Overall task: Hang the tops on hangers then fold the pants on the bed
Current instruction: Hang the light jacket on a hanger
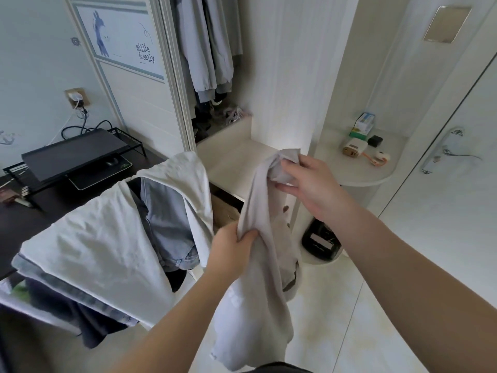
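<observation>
Pinches bunched upper end of pale top [255, 305] with right hand [312, 184], clutches it lower with left hand [231, 251], rest hanging below both grips; best to find neckline, possibly at upper pinch, and spread it before hanger.

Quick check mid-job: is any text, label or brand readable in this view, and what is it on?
"millie & sally": printed on the giraffe panel, to the right of the giraffe.
Print on the small boxes on the rounded shelf: too small to read.
Label on the black device: blurred, unreadable.
</observation>
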`<control>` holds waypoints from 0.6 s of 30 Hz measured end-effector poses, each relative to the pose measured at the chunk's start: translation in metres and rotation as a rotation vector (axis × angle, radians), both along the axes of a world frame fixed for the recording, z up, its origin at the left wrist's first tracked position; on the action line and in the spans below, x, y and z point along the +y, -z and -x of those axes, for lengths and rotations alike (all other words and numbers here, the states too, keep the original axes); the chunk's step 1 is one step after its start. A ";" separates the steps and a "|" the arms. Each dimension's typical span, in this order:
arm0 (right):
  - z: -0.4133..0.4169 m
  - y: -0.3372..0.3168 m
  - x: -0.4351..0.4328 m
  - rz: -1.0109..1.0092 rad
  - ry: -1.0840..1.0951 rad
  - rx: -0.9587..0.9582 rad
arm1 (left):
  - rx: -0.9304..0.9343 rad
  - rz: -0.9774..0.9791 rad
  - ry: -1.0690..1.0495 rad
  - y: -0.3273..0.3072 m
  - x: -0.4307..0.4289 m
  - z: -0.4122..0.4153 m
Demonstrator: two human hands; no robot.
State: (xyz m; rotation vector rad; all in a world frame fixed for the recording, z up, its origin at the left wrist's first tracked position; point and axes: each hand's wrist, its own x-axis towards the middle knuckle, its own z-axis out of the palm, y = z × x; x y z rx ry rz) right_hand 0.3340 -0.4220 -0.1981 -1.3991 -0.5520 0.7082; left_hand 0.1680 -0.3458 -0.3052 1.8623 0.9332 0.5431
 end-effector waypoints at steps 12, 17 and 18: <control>0.079 0.128 -0.052 0.641 -0.278 -0.533 | -0.355 0.396 -0.168 -0.052 0.024 -0.014; 0.066 0.136 -0.041 0.633 -0.190 -0.486 | -0.372 0.435 -0.185 -0.059 0.036 -0.026; 0.060 0.131 -0.039 0.571 -0.183 -0.465 | -0.344 0.398 -0.170 -0.056 0.043 -0.024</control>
